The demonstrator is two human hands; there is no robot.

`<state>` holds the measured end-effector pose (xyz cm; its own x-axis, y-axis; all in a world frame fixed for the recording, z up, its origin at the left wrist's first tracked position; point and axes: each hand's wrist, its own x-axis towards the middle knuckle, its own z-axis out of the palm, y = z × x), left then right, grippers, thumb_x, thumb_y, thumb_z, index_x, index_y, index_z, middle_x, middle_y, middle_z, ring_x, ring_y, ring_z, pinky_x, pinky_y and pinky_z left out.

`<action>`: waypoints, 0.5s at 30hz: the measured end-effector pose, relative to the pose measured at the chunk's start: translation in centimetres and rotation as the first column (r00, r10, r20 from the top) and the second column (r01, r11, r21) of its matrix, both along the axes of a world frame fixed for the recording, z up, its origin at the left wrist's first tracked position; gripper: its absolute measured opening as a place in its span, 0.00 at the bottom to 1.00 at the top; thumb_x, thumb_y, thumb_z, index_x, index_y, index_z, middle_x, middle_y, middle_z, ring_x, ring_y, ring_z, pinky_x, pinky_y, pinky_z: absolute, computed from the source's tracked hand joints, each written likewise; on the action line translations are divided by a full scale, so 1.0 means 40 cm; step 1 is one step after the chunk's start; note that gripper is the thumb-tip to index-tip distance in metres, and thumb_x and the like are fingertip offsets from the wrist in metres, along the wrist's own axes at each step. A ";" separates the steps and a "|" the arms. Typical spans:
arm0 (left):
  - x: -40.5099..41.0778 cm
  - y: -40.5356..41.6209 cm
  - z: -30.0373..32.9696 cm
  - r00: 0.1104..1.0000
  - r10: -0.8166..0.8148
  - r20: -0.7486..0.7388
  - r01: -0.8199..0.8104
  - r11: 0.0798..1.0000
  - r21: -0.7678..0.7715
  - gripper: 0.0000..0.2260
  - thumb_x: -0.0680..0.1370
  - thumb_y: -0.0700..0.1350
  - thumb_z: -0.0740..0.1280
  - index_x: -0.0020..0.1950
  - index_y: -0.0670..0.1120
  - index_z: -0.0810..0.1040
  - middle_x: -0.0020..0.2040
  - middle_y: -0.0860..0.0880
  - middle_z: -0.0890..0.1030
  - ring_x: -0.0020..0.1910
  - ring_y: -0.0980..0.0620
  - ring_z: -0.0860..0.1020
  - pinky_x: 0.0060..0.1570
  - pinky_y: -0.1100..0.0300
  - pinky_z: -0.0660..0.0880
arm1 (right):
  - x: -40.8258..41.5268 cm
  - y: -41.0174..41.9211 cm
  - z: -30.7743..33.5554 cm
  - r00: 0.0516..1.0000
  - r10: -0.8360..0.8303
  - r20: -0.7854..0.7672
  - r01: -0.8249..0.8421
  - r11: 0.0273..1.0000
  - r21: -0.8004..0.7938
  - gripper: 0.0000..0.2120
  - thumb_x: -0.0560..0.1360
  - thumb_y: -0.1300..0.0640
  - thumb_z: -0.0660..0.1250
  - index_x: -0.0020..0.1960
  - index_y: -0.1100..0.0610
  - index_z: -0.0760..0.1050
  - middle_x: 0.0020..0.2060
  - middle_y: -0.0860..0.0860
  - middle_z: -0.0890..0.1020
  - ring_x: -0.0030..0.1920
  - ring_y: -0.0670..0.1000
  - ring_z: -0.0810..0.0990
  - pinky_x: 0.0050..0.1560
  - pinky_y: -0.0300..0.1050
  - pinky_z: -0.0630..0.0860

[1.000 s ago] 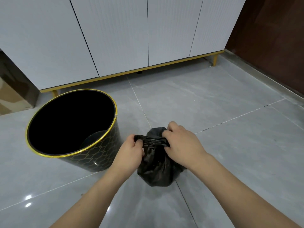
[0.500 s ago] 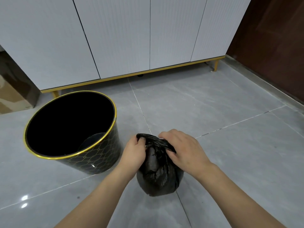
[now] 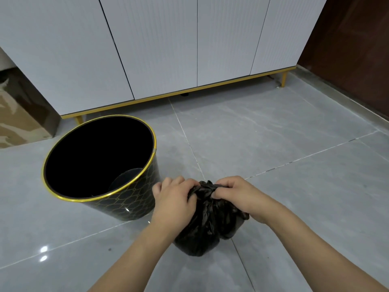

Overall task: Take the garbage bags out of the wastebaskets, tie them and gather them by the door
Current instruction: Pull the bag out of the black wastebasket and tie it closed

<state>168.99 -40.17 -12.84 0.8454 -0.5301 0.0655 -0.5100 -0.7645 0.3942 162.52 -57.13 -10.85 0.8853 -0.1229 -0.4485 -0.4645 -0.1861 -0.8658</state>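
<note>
Progress check: small black crinkled plastic garbage bag is already out of the round black wastebasket with gold rim and gold lattice pattern, which stands upright with no liner in it, dark inside. Bag sits on the grey glossy tiled floor, just right of the wastebasket, on a grout line, in front of the person. Left hand grips the gathered bag neck from the left, fingers curled into the plastic. Right hand pinches the bunched top from the right, fingers curled round it. Both hands meet at the neck, plastic puckered between them. Looks like the tying step; whether a knot is closed cannot be told, the hands cover it.

Judged left to do: finish the knot, carry the bag to the door, then repeat for any other wastebaskets, none of which show here. Dark brown panel at the far right edge may be the door, not certain. White ribbed cabinet on gold legs runs along the far edge of the floor; brown cardboard box at the far left. Bag looks light and lumpy, part full.
</note>
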 end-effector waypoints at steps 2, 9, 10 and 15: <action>0.005 -0.001 -0.015 0.997 -0.002 0.072 0.002 1.000 0.002 0.14 0.74 0.48 0.58 0.53 0.60 0.79 0.43 0.57 0.73 0.48 0.49 0.70 0.53 0.54 0.55 | -0.006 0.002 0.017 0.990 0.024 -0.137 0.015 0.961 0.276 0.06 0.66 0.57 0.67 0.38 0.59 0.78 0.35 0.56 0.80 0.36 0.54 0.79 0.40 0.46 0.74; -0.003 -0.006 -0.018 0.994 0.071 0.082 -0.069 0.997 -0.019 0.12 0.73 0.47 0.59 0.52 0.57 0.78 0.51 0.55 0.71 0.54 0.50 0.67 0.59 0.53 0.54 | -0.012 -0.008 -0.003 0.983 -0.099 -0.156 0.158 0.888 0.432 0.15 0.65 0.56 0.67 0.47 0.64 0.81 0.44 0.62 0.83 0.41 0.58 0.82 0.41 0.46 0.79; -0.003 -0.005 -0.019 0.995 0.076 0.057 -0.075 0.997 -0.018 0.12 0.74 0.47 0.60 0.53 0.57 0.77 0.53 0.55 0.71 0.56 0.50 0.66 0.61 0.53 0.54 | -0.011 -0.008 -0.004 0.982 -0.144 -0.122 0.183 0.890 0.418 0.13 0.64 0.57 0.68 0.45 0.64 0.81 0.42 0.62 0.82 0.40 0.58 0.82 0.41 0.46 0.79; 0.001 -0.014 -0.017 0.994 0.108 -0.026 -0.108 0.994 -0.012 0.12 0.76 0.46 0.59 0.56 0.56 0.76 0.58 0.55 0.70 0.60 0.50 0.64 0.62 0.52 0.53 | -0.008 0.002 -0.009 0.970 -0.242 -0.017 0.218 0.842 0.494 0.05 0.70 0.62 0.68 0.43 0.63 0.80 0.37 0.59 0.82 0.37 0.56 0.81 0.41 0.46 0.78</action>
